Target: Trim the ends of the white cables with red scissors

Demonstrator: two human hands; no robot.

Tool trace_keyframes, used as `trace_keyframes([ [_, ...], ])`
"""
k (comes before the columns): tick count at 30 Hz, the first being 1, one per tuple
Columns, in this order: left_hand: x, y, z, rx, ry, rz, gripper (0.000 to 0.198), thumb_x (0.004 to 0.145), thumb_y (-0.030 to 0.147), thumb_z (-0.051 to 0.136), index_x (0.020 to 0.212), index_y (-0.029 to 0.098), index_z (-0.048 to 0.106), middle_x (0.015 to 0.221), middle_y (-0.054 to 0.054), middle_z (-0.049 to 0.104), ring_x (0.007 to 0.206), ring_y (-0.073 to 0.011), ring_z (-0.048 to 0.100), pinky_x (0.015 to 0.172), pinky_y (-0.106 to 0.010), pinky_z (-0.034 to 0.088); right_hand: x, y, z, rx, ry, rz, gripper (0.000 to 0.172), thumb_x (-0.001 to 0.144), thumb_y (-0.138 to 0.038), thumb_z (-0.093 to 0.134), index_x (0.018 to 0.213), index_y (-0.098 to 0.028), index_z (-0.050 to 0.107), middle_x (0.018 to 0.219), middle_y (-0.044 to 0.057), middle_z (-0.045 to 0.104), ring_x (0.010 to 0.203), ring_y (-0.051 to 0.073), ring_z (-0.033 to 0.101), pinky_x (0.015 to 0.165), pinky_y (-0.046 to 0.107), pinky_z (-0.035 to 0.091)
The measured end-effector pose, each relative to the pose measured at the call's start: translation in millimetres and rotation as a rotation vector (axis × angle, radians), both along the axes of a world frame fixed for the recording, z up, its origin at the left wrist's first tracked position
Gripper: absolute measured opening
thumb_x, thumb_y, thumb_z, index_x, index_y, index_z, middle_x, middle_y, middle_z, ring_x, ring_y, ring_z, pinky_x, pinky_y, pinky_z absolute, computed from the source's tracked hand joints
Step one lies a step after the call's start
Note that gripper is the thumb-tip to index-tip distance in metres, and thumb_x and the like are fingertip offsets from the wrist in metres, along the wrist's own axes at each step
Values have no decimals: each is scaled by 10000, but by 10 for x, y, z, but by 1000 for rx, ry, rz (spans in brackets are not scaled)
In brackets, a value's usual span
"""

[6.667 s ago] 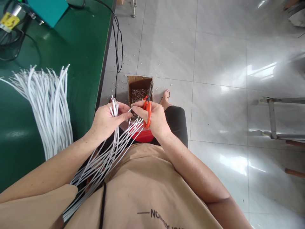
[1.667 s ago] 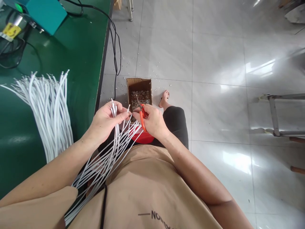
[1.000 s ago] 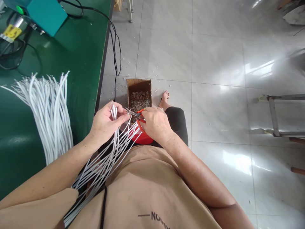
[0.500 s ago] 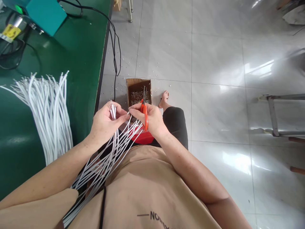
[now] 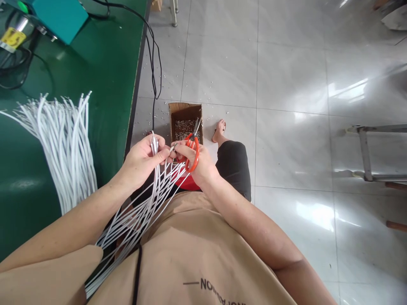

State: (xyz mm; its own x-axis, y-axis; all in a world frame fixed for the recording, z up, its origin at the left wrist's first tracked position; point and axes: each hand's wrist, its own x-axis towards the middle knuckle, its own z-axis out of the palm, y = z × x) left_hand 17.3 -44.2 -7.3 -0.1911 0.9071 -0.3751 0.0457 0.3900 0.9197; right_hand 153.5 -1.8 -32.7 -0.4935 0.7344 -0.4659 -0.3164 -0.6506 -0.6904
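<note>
Left hand [image 5: 142,156] curls closed round white wires [image 5: 155,180]; right hand [image 5: 205,166], pinching one wire tip [image 5: 172,148], grips orange scissors [image 5: 196,157]; box [image 5: 187,111] beyond both hands

I have the left hand [image 5: 144,154] round a bunch of wires [image 5: 154,184], right hand [image 5: 203,165] close beside it with the scissors [image 5: 196,159], blades forward over the carton [image 5: 185,107]. Wires run from the grip back and left, along my wearer's front. Ahead of and below the grip: carton on floor [image 5: 286,76], scraps [image 5: 183,126] inside, more bits on the floor left and beyond. Left of grip: table [image 5: 111,55] bearing a wire bundle [image 5: 68,156], machine [image 5: 62,19] farther forward. Cable [image 5: 153,63] hangs between table and carton. Foot [image 5: 218,130] just right of carton; frame [image 5: 364,154] well right.
</note>
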Motion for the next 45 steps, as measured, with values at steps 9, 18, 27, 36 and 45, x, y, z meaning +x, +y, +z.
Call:
trace_keyframes([
  [9, -8, 12, 34, -101, -321, 11, 254, 724, 221, 739, 833, 203, 510, 688, 17, 603, 673, -128, 590, 637, -266, 463, 93, 70, 19, 232, -362, -132, 186, 754, -349, 664, 777, -165, 674, 726, -14, 628, 681, 92, 542, 684, 227, 441],
  [18, -43, 17, -56, -111, -242, 27, 263, 718, 272, 749, 949, 173, 669, 839, -23, 673, 744, -137, 625, 741, -286, 503, 118, 30, 99, 403, -428, -85, 179, 783, -307, 625, 872, -162, 680, 796, 11, 666, 709, 113, 579, 712, 253, 473],
  [27, -62, -4, -111, -113, -87, 23, 387, 736, 358, 727, 1085, 192, 696, 999, -64, 710, 905, -194, 648, 878, -339, 487, 155, 91, 103, 464, -484, -98, 203, 826, -319, 573, 904, -170, 687, 813, 4, 669, 726, 106, 570, 705, 230, 456],
  [36, -66, -4, -88, -65, 54, -14, 427, 663, 374, 778, 1047, 202, 706, 953, -49, 712, 930, -221, 646, 902, -353, 478, 34, 107, 58, 714, -696, 134, 168, 806, -293, 582, 739, -164, 666, 752, 4, 632, 689, 112, 544, 658, 237, 429],
  [45, -45, 6, -69, -39, -46, 47, 293, 655, 309, 787, 724, 185, 531, 677, 33, 572, 688, -135, 609, 736, -295, 492, 92, 127, 160, 385, -361, 97, 189, 804, -326, 585, 813, -171, 692, 681, -20, 629, 610, 82, 537, 606, 208, 445],
])
